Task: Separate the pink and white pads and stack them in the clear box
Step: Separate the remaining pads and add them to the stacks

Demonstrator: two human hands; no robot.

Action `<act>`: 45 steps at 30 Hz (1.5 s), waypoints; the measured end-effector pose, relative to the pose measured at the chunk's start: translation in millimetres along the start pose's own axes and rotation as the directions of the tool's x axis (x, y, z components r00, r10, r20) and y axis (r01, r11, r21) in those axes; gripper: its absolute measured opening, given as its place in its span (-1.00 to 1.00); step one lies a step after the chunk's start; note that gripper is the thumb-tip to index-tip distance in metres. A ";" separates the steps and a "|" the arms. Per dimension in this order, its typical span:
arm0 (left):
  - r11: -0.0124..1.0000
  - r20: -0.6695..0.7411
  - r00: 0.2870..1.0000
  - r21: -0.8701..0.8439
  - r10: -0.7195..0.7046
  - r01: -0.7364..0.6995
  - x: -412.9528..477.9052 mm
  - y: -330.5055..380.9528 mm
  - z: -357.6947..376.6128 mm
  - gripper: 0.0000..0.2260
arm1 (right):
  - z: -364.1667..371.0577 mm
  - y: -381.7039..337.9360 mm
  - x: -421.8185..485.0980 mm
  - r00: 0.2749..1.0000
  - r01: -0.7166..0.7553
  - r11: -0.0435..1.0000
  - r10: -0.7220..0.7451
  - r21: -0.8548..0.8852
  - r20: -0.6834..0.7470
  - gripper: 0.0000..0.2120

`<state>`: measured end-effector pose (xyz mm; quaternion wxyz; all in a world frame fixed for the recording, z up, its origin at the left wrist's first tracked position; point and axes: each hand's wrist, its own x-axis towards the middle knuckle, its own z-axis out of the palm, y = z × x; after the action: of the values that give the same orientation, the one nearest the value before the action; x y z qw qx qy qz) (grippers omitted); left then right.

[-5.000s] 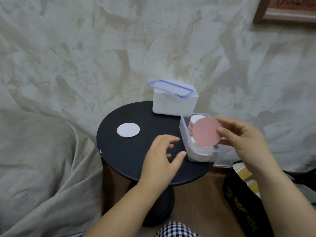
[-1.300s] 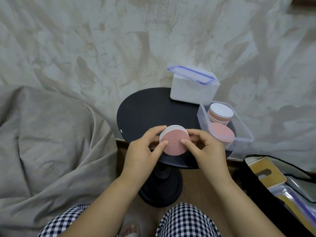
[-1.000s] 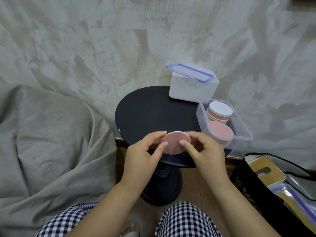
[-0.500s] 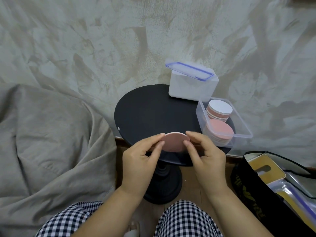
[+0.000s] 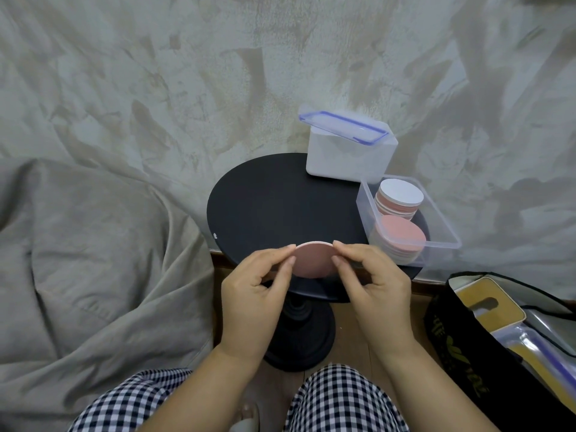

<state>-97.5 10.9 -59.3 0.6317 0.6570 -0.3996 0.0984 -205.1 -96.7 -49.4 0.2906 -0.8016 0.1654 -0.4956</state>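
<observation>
Yellow lettering on black bag (image 5: 464, 366), too blurred to read.

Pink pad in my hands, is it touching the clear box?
Apart. The head view shows bare black table between the pink pad and the clear box.

My left forearm (image 5: 199, 388) and right forearm (image 5: 436, 388) come up bare from the bottom edge, and the two hands meet side by side at mid-frame, backs towards me. My left hand (image 5: 255, 285) pinches the left edge of a round flat pink pad (image 5: 313, 260) between thumb and fingers (image 5: 282, 251). My right hand (image 5: 374, 282) mirrors that grip on the pad's right edge, its remaining fingers curled underneath.
</observation>
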 end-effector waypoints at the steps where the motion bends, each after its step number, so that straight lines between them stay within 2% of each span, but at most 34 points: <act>1: 1.000 0.006 1.000 -0.004 -0.011 0.011 0.9 1.4 0.6 -0.82 | -2.0 -1.3 2.4 1.000 -0.016 1.000 0.016 0.006 0.012 -0.75; 3: 0.999 0.022 0.999 -0.019 -0.042 0.043 3.1 4.7 3.1 -0.80 | -10.4 -4.7 8.5 0.996 -0.084 0.996 0.083 0.041 0.024 -0.74; 6: 0.998 0.072 0.995 -0.022 -0.062 0.064 9.1 9.0 12.5 -0.78 | -34.4 -7.2 26.1 0.963 -0.269 0.951 0.266 0.152 0.036 -0.72; 9: 1.000 0.204 0.979 0.014 -0.030 0.027 18.3 14.7 31.6 -0.78 | -68.9 2.6 53.2 0.911 -0.396 0.872 0.412 0.290 0.005 -0.75; 11: 0.999 0.311 0.951 0.049 0.006 -0.023 24.4 20.9 49.6 -0.77 | -91.8 12.4 71.5 0.893 -0.431 0.864 0.450 0.260 -0.017 -0.76; 14: 0.996 0.397 0.917 0.066 0.027 -0.058 29.5 28.9 76.5 -0.76 | -115.2 28.8 91.0 0.856 -0.515 0.838 0.514 0.178 0.054 -0.81; 20: 1.000 0.382 0.924 -0.001 -0.008 0.009 28.1 27.9 103.3 -0.74 | -127.0 52.1 108.6 0.742 -0.617 0.786 0.598 -0.038 0.303 -0.83; 25: 1.000 0.390 0.921 -0.006 -0.017 0.021 26.9 26.2 104.6 -0.74 | -121.9 54.0 122.6 0.680 -0.576 0.793 0.599 -0.196 0.423 -0.84; 36: 1.000 0.398 0.917 0.011 -0.016 0.012 25.8 25.3 102.8 -0.75 | -103.9 58.1 130.3 0.685 -0.347 0.830 0.542 -0.436 0.487 -0.85; 43: 1.000 0.384 0.923 -0.009 -0.013 0.018 24.5 23.8 103.5 -0.75 | -99.8 56.4 129.2 0.681 -0.046 0.774 0.487 -0.632 0.547 -0.71; 45: 1.000 0.385 0.923 -0.012 -0.012 0.018 24.4 23.2 103.7 -0.75 | -98.9 53.8 128.1 0.676 -0.018 0.756 0.491 -0.654 0.549 -0.66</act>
<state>-135.4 -90.4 -45.3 0.5468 0.6617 -0.5114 -0.0405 -233.8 -239.2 39.7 0.1313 -0.9415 0.3089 -0.0306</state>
